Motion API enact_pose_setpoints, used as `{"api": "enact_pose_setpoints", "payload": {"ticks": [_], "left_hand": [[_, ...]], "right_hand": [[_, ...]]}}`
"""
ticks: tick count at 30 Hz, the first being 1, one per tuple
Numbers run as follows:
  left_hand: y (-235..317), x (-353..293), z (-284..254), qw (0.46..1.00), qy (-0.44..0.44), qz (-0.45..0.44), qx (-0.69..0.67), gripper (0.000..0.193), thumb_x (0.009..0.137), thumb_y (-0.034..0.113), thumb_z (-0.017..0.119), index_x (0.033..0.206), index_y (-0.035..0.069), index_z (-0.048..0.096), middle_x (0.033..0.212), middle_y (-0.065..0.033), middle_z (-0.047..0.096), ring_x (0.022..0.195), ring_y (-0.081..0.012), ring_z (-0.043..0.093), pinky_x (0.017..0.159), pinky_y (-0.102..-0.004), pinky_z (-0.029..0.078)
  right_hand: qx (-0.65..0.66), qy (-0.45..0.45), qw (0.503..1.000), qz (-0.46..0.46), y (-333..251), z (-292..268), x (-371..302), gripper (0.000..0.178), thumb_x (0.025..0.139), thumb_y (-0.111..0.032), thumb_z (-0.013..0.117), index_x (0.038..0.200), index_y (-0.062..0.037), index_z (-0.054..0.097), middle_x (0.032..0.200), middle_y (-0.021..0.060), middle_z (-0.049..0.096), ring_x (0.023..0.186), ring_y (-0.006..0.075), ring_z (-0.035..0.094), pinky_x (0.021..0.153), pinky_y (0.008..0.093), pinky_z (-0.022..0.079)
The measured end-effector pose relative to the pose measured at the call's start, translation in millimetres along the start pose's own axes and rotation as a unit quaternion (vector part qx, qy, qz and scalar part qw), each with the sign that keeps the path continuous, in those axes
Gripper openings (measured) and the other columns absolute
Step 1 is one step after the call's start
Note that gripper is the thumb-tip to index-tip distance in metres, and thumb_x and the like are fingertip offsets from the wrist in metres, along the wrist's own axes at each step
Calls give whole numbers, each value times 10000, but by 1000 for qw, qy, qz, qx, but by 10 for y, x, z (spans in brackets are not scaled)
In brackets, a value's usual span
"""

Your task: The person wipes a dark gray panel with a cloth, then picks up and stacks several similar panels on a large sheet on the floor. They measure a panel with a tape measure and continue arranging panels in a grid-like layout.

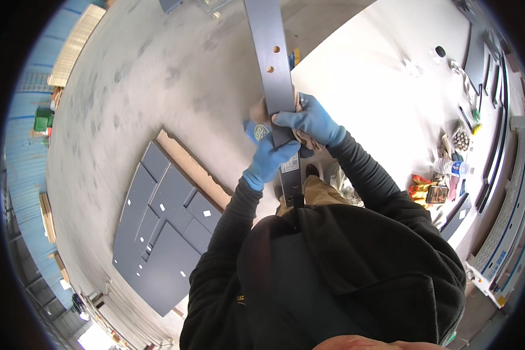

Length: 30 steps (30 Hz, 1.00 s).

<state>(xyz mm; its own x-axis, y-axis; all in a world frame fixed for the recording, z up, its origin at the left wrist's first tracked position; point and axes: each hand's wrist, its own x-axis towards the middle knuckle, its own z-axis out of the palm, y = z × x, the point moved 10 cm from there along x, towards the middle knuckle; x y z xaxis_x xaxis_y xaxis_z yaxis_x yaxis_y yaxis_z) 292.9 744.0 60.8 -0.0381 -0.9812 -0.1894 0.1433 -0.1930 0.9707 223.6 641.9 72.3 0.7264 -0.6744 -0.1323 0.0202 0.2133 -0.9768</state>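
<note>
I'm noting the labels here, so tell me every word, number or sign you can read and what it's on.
I'm not copying wording, but print shows here:
Board: white label, too small to read.
Panels: white stickers, too small to read.
Blue item near the board: round emblem, wording left out.
Bottle: blue label, too small to read.
White rails: blue lettering, wording left out.
Jacket: yellow mark, too small to read.

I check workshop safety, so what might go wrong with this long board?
The long grey board might tip or swing, since the left hand and right hand grip it close together while much of it extends beyond them. A rightward swing might knock the white tabletop.
</note>
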Motion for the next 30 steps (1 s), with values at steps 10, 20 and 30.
{"api": "enact_pose_setpoints", "payload": {"ticks": [10, 20, 30], "left_hand": [[1823, -638, -120, 436, 219, 283, 826, 669, 867, 234, 743, 1485, 64, 553, 1540, -210, 504, 1425, -418, 486, 1146, -628, 399], [737, 66, -724, 550, 36, 156, 819, 884, 774, 296, 819, 1561, 94, 470, 1069, -112, 642, 921, -317, 636, 936, -495, 541], [-462, -137, -515, 748, 113, -130, 641, 827, 850, 351, 787, 1536, 51, 436, 1104, -237, 672, 988, -411, 692, 824, -508, 567]], "right_hand": [[-268, -95, 957, 61, -393, -190, 139, 448, 798, -319, 891, 1086, 7, 785, 927, 146, 789, 807, 211, 746, 767, 333, 601], [-486, -75, 869, -48, -529, -388, 152, 522, 758, -404, 861, 1093, -13, 775, 1000, 203, 759, 925, 338, 741, 803, 403, 568], [-697, 138, 687, -151, -199, -200, -427, 505, 868, -281, 732, 1339, -127, 636, 1305, 122, 641, 1182, 284, 644, 767, 431, 553]]}}
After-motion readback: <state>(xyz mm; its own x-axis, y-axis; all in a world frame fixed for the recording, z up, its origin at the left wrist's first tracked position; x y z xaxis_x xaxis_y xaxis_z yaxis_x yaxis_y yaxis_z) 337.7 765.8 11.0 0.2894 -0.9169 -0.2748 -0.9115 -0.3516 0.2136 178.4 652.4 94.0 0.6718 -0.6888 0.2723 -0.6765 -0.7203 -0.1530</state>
